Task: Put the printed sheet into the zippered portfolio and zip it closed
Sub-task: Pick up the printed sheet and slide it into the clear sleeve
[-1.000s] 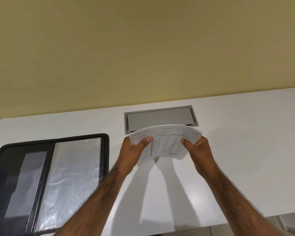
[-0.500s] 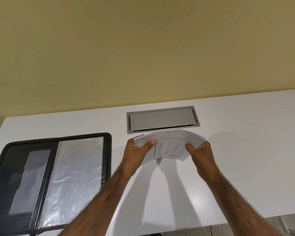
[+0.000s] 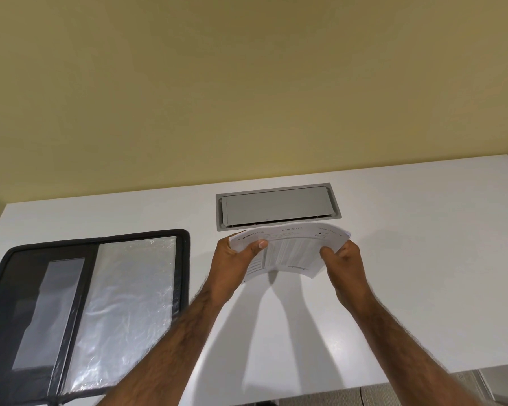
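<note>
The printed sheet (image 3: 291,247) is held above the white table (image 3: 408,273), bowed upward in an arch with its print facing me. My left hand (image 3: 235,265) pinches its left edge and my right hand (image 3: 343,265) pinches its right edge. The black zippered portfolio (image 3: 185,259) lies open flat at the left of the table. Its right half shows a clear plastic sleeve (image 3: 126,312), and its left half a dark pocket with a grey panel. The portfolio's near left corner is cut off by the frame.
A grey metal cable hatch (image 3: 276,206) is set flush into the table just behind the sheet. A yellow wall rises behind the table. The table's front edge runs at the lower right, with floor below it.
The sheet has tilted flatter and lowered slightly in both hands. The view has shifted a little, so the portfolio sits further right in the frame.
</note>
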